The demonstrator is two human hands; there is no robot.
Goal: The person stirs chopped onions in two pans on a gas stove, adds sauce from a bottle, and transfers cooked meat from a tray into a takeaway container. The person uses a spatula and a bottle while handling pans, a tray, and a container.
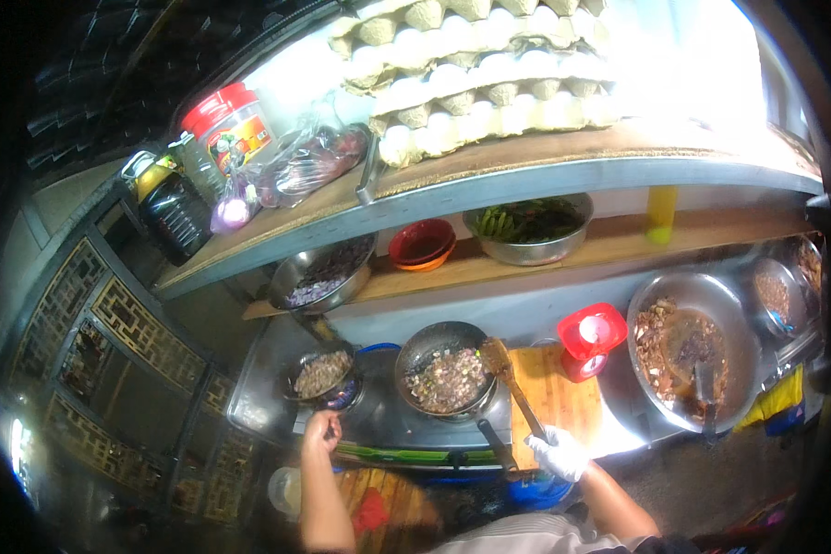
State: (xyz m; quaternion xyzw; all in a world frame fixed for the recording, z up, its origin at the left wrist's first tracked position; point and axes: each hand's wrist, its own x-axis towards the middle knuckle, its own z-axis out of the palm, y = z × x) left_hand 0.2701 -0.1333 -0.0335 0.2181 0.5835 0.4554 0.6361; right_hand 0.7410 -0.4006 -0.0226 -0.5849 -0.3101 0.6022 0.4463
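Note:
My right hand [559, 453], in a white glove, grips the handle of a wooden spatula [519, 395]. The spatula's food-coated blade is over the right rim of a dark wok [408, 353]. Chopped pale and reddish food with green bits [450, 381] lies in that wok. My bare left hand [323, 431] is at the stove's front edge, just below a smaller pan [292, 395] of browned chopped food [323, 374]. Its fingers are curled; whether they hold a handle or a knob cannot be seen. A bluish glow shows at the burner [343, 396] beneath the smaller pan.
Right of the wok are a bamboo board [550, 408], a red kitchen scale [592, 339] and a large steel basin [737, 332] with food and a ladle. Shelves above hold bowls, a steel basin of greens [533, 253], bottles and egg trays [485, 104]. A round wooden board [408, 495] is below.

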